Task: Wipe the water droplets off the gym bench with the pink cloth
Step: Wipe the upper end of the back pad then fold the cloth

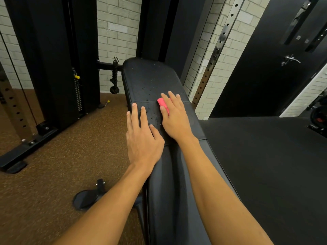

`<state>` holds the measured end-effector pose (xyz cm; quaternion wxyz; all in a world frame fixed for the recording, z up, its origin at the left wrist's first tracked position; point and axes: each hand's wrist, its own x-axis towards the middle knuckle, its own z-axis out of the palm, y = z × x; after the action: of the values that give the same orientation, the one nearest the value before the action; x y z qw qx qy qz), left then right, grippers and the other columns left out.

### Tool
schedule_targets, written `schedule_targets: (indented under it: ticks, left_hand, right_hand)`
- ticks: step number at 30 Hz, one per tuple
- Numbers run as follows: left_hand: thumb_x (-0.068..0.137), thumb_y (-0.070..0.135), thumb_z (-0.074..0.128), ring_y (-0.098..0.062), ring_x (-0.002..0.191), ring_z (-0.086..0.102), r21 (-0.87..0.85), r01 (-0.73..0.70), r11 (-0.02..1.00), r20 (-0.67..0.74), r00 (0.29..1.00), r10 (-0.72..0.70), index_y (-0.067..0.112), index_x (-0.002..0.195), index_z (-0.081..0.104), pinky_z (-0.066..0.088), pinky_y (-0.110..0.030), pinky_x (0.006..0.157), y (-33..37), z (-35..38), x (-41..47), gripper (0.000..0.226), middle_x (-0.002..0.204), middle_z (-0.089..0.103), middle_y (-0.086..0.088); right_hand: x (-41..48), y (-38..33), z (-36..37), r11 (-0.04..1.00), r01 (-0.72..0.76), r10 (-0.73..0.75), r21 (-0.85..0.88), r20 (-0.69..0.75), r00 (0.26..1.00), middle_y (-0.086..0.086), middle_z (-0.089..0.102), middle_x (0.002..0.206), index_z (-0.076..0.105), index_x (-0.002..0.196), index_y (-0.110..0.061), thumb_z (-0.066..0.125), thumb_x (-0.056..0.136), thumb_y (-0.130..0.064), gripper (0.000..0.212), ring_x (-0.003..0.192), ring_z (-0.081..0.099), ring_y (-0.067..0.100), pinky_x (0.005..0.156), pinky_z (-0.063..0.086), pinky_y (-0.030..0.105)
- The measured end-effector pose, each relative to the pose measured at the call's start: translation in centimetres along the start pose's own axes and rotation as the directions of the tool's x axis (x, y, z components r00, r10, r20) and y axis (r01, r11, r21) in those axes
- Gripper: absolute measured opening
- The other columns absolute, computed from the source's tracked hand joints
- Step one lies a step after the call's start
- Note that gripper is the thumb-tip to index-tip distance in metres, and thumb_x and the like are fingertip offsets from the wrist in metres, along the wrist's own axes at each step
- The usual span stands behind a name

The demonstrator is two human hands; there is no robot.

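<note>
Black padded gym bench bears water droplets mid-length, where the right hand presses flat on the presumably soft, light folded pink cloth, best pinned under the palm; left hand rests spread alongside.

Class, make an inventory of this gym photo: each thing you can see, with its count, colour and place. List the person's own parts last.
gym bench: one, black, centre, running away from the camera
water droplets: many, clear, on the bench's far pad and between the hands
pink cloth: one, pink, on the bench under the right hand
rope handle: one, black, hanging left of the bench's far end
weight stack: one, dark metal, yellow pin, left
steel upright: one, silver, holed, right of the bench
brick wall: one, white, behind
floor: brown left, black right
round disc: one, black, low beside the bench, left
left hand: one, flat on the bench
right hand: one, pressing the pink cloth
</note>
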<state>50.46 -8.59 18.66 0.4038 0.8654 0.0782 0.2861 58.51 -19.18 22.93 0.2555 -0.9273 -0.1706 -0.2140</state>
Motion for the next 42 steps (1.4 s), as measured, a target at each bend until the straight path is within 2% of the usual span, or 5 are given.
schedule_targets:
  ticks: [6,12,19,25,42]
  left_hand:
    - [0.108,0.019,0.042,-0.019,0.166,0.004,-0.067,0.015,0.998,-0.027,0.999,-0.017,0.018,0.168,0.028,0.022,-0.045,0.131,-0.1,0.0,-0.1,0.061,0.179,0.003,0.007]
    - [0.109,0.019,0.041,-0.018,0.165,0.003,-0.083,0.012,0.996,-0.024,1.000,-0.014,0.018,0.167,0.028,0.023,-0.047,0.131,-0.2,0.0,-0.1,0.059,0.179,0.004,0.008]
    - [0.111,0.017,0.039,-0.014,0.165,0.002,-0.131,0.014,0.991,-0.027,0.999,-0.018,0.020,0.168,0.029,0.023,-0.049,0.132,-0.3,-0.1,-0.1,0.058,0.179,0.005,0.011]
    - [0.110,0.016,0.040,-0.015,0.165,0.005,-0.146,0.008,0.989,-0.040,0.999,-0.014,0.019,0.167,0.032,0.024,-0.048,0.131,-0.4,-0.2,0.0,0.058,0.179,0.009,0.009]
    - [0.111,0.015,0.041,-0.010,0.164,0.009,-0.245,0.028,0.969,-0.022,0.999,-0.034,0.020,0.165,0.037,0.019,-0.037,0.129,-0.4,-0.9,-0.3,0.054,0.177,0.012,0.015]
  right_hand:
    - [-4.8,1.6,-1.6,0.982,0.186,-0.188,0.035,0.090,0.978,-0.008,0.036,0.172,0.046,0.162,-0.028,0.047,0.115,-0.032,0.047,0.165,0.016,0.014,0.128,0.013,0.020]
    - [-3.6,1.5,-1.3,0.999,-0.037,0.037,0.005,-0.010,0.999,-0.001,0.031,0.175,0.044,0.163,-0.025,0.042,0.116,-0.034,0.048,0.166,0.014,0.025,0.131,0.021,0.044]
    - [-7.5,1.8,-2.3,0.981,0.192,-0.193,0.021,0.107,0.975,-0.008,0.036,0.172,0.046,0.162,-0.028,0.046,0.115,-0.033,0.047,0.165,0.015,0.014,0.128,0.013,0.019]
    - [-6.1,1.1,-1.3,1.000,-0.012,0.012,0.018,0.003,1.000,-0.001,0.031,0.175,0.043,0.163,-0.024,0.043,0.116,-0.032,0.048,0.166,0.012,0.025,0.132,0.019,0.040]
    - [-8.2,-0.5,-1.3,0.998,0.018,-0.023,0.067,0.078,0.997,0.000,0.030,0.175,0.039,0.165,-0.023,0.045,0.115,-0.029,0.050,0.166,0.010,0.026,0.132,0.015,0.040]
